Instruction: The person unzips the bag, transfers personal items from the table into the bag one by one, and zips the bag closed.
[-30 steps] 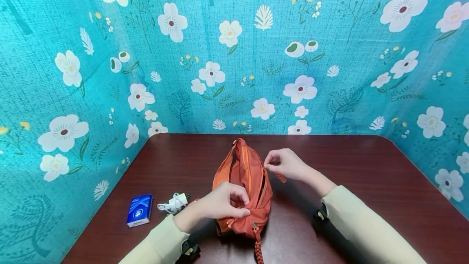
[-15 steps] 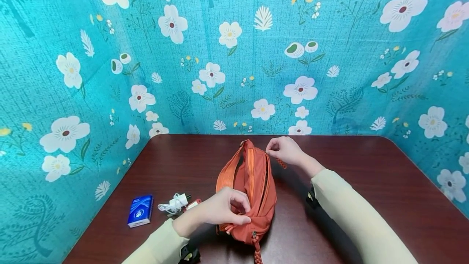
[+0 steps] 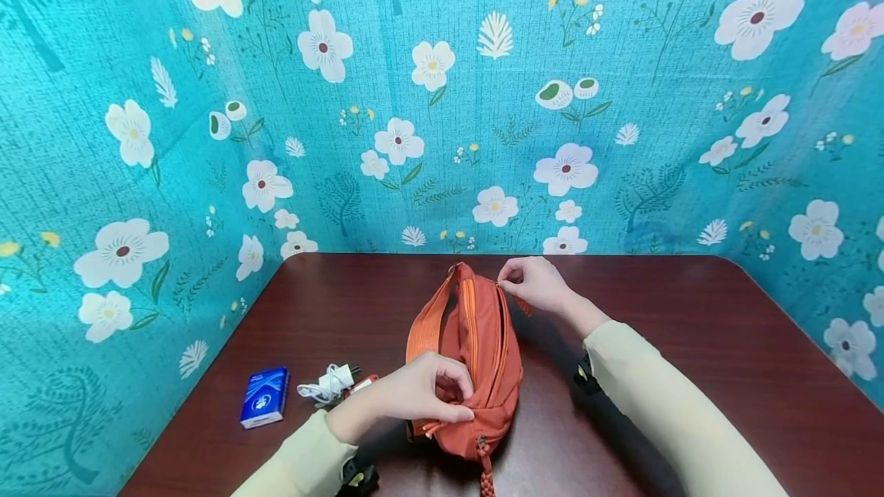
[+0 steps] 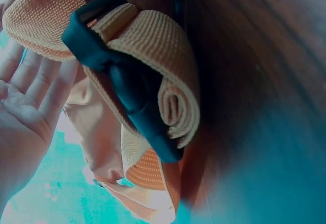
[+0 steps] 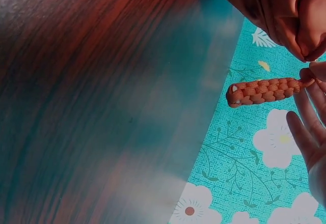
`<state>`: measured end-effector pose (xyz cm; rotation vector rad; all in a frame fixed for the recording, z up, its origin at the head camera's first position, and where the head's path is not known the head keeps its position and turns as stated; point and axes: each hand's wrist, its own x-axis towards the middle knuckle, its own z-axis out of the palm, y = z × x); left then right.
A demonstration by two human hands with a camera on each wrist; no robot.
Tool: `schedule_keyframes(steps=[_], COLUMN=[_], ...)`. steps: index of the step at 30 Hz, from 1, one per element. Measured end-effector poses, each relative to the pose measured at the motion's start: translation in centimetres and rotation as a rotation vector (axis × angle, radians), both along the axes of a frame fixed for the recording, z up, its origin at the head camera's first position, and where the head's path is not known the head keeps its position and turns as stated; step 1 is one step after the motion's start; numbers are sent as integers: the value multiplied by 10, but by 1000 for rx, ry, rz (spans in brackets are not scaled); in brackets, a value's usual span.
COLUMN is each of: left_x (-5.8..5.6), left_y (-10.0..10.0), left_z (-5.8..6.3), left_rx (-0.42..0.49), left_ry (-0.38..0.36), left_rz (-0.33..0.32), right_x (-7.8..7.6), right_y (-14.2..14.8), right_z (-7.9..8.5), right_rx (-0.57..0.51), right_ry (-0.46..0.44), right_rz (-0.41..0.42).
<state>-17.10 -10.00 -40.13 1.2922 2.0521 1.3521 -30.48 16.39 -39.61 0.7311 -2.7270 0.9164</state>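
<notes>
An orange-red waist bag (image 3: 507, 374) lies lengthwise on the table, its outer zipper parted into a narrow dark slit. At its near end my left hand (image 3: 424, 388) pinches the fabric between thumb and fingers. My right hand (image 3: 542, 284) pinches the zipper pull at the far end; a braided cord (image 5: 265, 91) hangs from it in the right wrist view. Another braided cord (image 3: 486, 470) dangles at the near end. In the left wrist view, a black buckle (image 4: 137, 99) with rolled webbing strap (image 4: 158, 35) sits beside the left hand's fingers. The bag's inside is hidden.
Left of the bag lie a blue tissue pack (image 3: 264, 397) and a white charger with coiled cable (image 3: 331, 383). A small red-and-white item (image 3: 364, 383) is partly behind the left forearm. Floral cloth (image 3: 428, 136) rises behind the dark wooden table (image 3: 642, 328).
My right hand has moved away toward the bag's far end with the zipper pull, and the slit has lengthened. The bag has shifted slightly right. My left hand keeps its grip.
</notes>
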Motion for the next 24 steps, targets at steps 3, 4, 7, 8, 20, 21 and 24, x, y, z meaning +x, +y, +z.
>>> schedule_keyframes(steps=[3,4,7,8,20,21,24], left_x=[0,0,-1,-2,-44,-48,-59], left_y=[0,1,1,2,9,9,8], left_z=[2,2,3,3,13,13,10], left_rx=[2,3,8,8,-37,-39,-30], left_ry=[-4,-7,-23,-30,143,151,167], left_rz=[-8,-10,-14,-13,200,232,301], right_x=[2,3,4,4,4,5,6], right_y=[1,1,2,2,1,1,1], right_z=[0,1,2,2,7,7,7], right_rx=[-9,-11,-16,-17,4,3,-2], right_ry=[1,2,2,2,-15,-15,-25], right_rz=[12,17,17,17,6,6,12])
